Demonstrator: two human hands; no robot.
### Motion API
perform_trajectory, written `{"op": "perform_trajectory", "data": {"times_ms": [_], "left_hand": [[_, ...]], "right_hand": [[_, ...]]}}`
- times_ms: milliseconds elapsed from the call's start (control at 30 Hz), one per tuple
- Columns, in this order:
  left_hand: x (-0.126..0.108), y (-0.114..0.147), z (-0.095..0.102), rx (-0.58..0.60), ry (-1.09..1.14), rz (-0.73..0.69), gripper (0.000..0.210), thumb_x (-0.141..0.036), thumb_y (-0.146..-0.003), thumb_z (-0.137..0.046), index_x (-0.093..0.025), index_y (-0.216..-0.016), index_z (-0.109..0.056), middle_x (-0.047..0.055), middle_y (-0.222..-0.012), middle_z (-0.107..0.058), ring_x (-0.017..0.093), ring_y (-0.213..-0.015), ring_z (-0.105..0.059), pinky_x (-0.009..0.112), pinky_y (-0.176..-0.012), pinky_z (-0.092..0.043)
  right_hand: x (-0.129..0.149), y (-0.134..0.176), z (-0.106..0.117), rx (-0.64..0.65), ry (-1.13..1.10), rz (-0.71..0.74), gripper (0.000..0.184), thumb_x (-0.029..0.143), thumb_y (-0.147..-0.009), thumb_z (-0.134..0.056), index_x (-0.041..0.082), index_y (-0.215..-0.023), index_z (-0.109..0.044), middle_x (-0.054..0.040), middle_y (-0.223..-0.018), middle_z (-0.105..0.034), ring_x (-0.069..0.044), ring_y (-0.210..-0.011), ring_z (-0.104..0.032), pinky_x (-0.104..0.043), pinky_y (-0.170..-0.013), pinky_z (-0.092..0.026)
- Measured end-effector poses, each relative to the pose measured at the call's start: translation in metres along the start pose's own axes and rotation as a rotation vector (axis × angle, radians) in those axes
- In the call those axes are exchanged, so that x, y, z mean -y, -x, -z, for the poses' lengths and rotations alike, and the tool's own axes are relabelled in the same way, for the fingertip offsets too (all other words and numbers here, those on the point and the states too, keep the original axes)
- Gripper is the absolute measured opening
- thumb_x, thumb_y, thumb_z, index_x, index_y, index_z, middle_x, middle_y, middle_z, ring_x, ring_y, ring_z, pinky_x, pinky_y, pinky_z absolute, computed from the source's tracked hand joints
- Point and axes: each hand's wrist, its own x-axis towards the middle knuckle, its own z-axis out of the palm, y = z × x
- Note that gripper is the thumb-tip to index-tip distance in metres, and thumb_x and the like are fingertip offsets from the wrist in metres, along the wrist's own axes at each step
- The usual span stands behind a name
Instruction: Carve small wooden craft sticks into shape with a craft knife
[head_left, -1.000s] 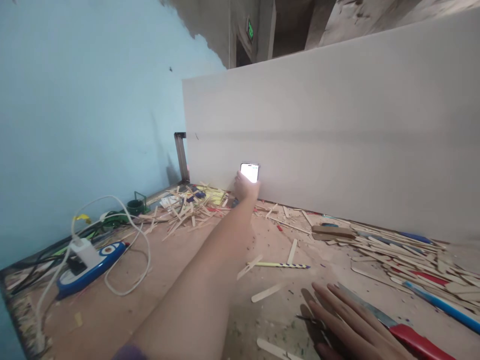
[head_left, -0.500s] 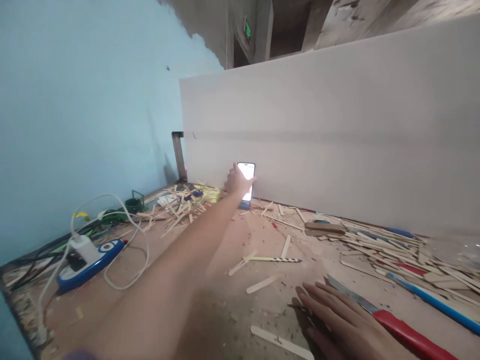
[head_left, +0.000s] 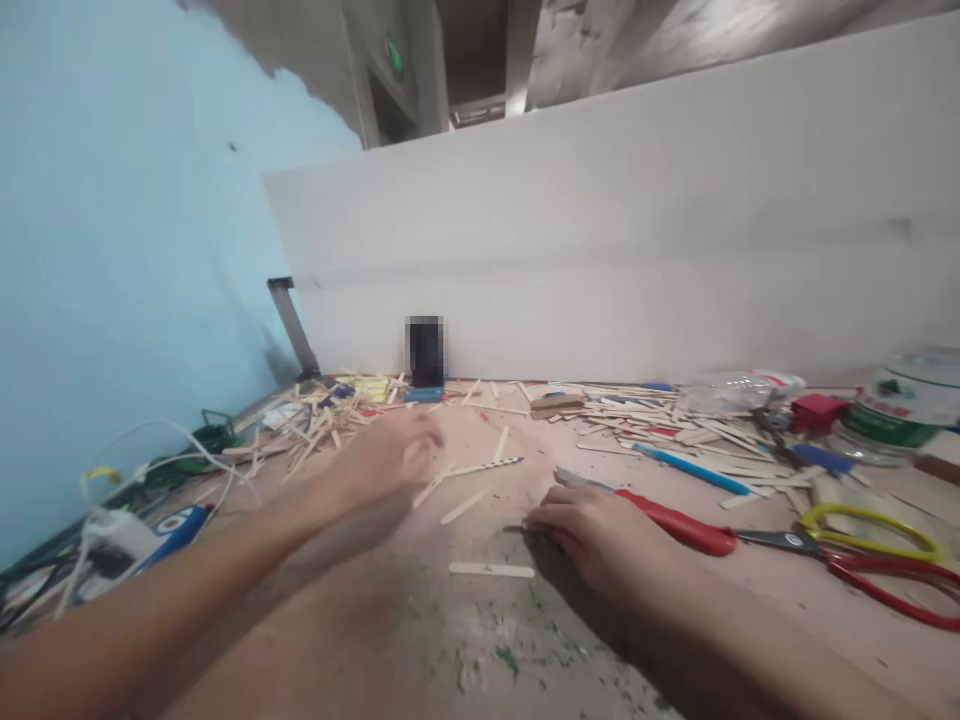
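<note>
My left hand hovers over the table by the loose wooden craft sticks, smeared by motion, so its fingers are unclear. Farther back, a phone stands upright on a blue base against the white panel, its screen dark and blurred out. My right hand rests low on the table, fingers curled down; a thin dark tip sticks out beneath them, and the rest of it is hidden. Beside that hand lies a knife with a red handle. One craft stick lies flat in front, and a patterned pencil lies between my hands.
Scissors with yellow and red handles lie at the right, near a blue pen. Heaped craft sticks, a clear bottle and a green-labelled container stand behind. At left are a blue-white power strip and cables.
My left hand has let go of the phone and drawn back toward me. The phone's lit screen has turned dark. My right hand's fingers have curled in, and the view has shifted right.
</note>
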Motion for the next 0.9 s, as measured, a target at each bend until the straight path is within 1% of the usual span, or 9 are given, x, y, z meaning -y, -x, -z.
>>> {"op": "perform_trajectory", "data": {"times_ms": [67,133,200,267,367,467,567,767,900], "left_hand": [[-0.007,0.015,-0.015,0.145,-0.048,-0.049,0.034,-0.046,-0.117,-0.081,-0.020,-0.140,-0.079,0.011,-0.142,-0.080,0.027,-0.122,-0.080,0.050,-0.108,-0.072],[-0.014,0.018,-0.029,0.217,-0.089,-0.052,0.034,-0.046,-0.118,-0.080,-0.020,-0.139,-0.079,0.011,-0.139,-0.081,0.026,-0.118,-0.081,0.048,-0.105,-0.073],[-0.020,0.015,-0.040,0.253,-0.115,-0.049,0.034,-0.046,-0.118,-0.079,-0.020,-0.139,-0.078,0.011,-0.139,-0.081,0.026,-0.118,-0.081,0.048,-0.104,-0.073],[-0.024,0.011,-0.047,0.278,-0.130,-0.049,0.035,-0.046,-0.117,-0.080,-0.020,-0.139,-0.078,0.011,-0.139,-0.081,0.026,-0.118,-0.081,0.048,-0.104,-0.073],[-0.022,0.008,-0.051,0.303,-0.137,-0.054,0.035,-0.046,-0.117,-0.080,-0.019,-0.139,-0.078,0.011,-0.139,-0.081,0.026,-0.119,-0.081,0.049,-0.105,-0.073],[-0.017,0.009,-0.052,0.302,-0.140,-0.053,0.033,-0.046,-0.118,-0.079,-0.020,-0.139,-0.079,0.011,-0.140,-0.081,0.026,-0.120,-0.080,0.050,-0.107,-0.072],[-0.012,0.012,-0.051,0.280,-0.143,-0.014,0.033,-0.046,-0.118,-0.079,-0.020,-0.139,-0.079,0.011,-0.141,-0.080,0.027,-0.121,-0.080,0.050,-0.108,-0.072],[-0.007,0.013,-0.041,0.169,-0.114,0.138,0.035,-0.047,-0.118,-0.079,-0.020,-0.140,-0.078,0.011,-0.138,-0.081,0.026,-0.116,-0.081,0.047,-0.103,-0.073],[-0.005,0.015,-0.036,0.132,-0.080,0.159,0.032,-0.047,-0.119,-0.078,-0.021,-0.138,-0.079,0.011,-0.138,-0.081,0.025,-0.115,-0.081,0.046,-0.103,-0.073]], "right_hand": [[-0.002,-0.004,0.007,0.028,0.035,-0.029,0.028,0.043,-0.118,-0.082,0.021,-0.136,-0.081,-0.0097,-0.136,-0.082,-0.026,-0.114,-0.082,-0.048,-0.101,-0.072],[-0.005,-0.008,0.016,0.017,0.088,-0.087,0.030,0.043,-0.117,-0.083,0.021,-0.136,-0.080,-0.0106,-0.140,-0.081,-0.028,-0.121,-0.081,-0.052,-0.107,-0.071],[-0.004,-0.010,0.026,-0.010,0.127,-0.148,0.030,0.043,-0.117,-0.084,0.021,-0.137,-0.080,-0.0113,-0.142,-0.081,-0.030,-0.125,-0.080,-0.054,-0.110,-0.070],[0.002,-0.010,0.032,-0.020,0.122,-0.173,0.029,0.042,-0.117,-0.083,0.021,-0.137,-0.080,-0.0112,-0.142,-0.081,-0.029,-0.125,-0.080,-0.054,-0.110,-0.070],[0.020,-0.006,0.030,0.030,0.026,-0.116,0.022,0.039,-0.119,-0.081,0.020,-0.130,-0.082,-0.0093,-0.134,-0.083,-0.026,-0.118,-0.082,-0.050,-0.106,-0.071],[0.036,-0.004,0.018,0.137,-0.101,-0.009,0.016,0.035,-0.117,-0.083,0.019,-0.120,-0.082,-0.0065,-0.123,-0.084,-0.025,-0.112,-0.083,-0.048,-0.103,-0.072],[0.041,-0.003,0.007,0.181,-0.143,0.005,0.016,0.035,-0.117,-0.084,0.019,-0.120,-0.082,-0.0067,-0.124,-0.084,-0.025,-0.113,-0.083,-0.049,-0.104,-0.072],[0.039,-0.005,0.006,0.187,-0.094,-0.106,0.024,0.040,-0.117,-0.084,0.019,-0.129,-0.081,-0.0083,-0.129,-0.083,-0.026,-0.115,-0.082,-0.050,-0.104,-0.072],[0.034,-0.007,0.007,0.137,-0.062,-0.235,0.029,0.042,-0.117,-0.083,0.019,-0.134,-0.081,-0.0096,-0.134,-0.082,-0.028,-0.118,-0.082,-0.051,-0.105,-0.072]]}}
